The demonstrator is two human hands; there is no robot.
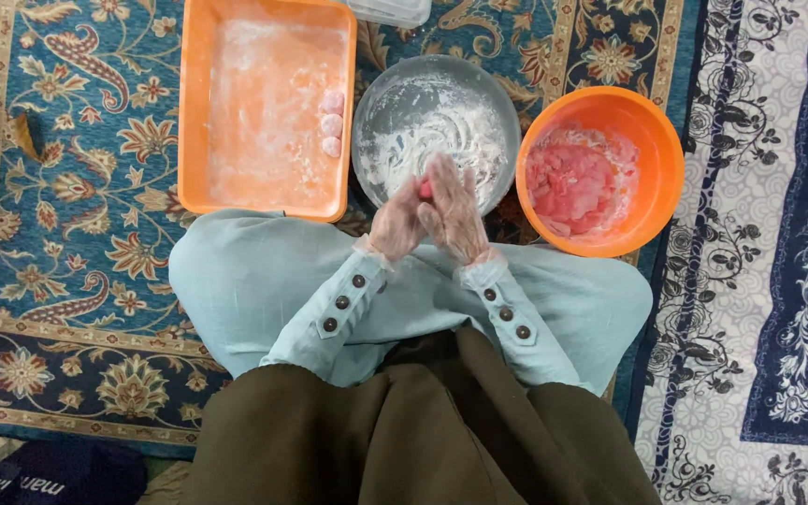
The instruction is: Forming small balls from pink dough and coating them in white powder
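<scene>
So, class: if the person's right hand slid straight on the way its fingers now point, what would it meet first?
Probably the round metal bowl dusted with flour: the right hand points up the picture towards it, pressed against the left hand. Its height above the bowl is unclear.

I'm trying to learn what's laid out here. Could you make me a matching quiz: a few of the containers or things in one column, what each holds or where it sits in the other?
Things:
1. orange tray
2. metal bowl
3. orange bowl
4. hands

States:
A. heaped with pink dough
B. three small pink balls along its right side
C. pressed together around a pink bit
D. dusted inside with white flour

Pairs: 1-B, 2-D, 3-A, 4-C
</scene>
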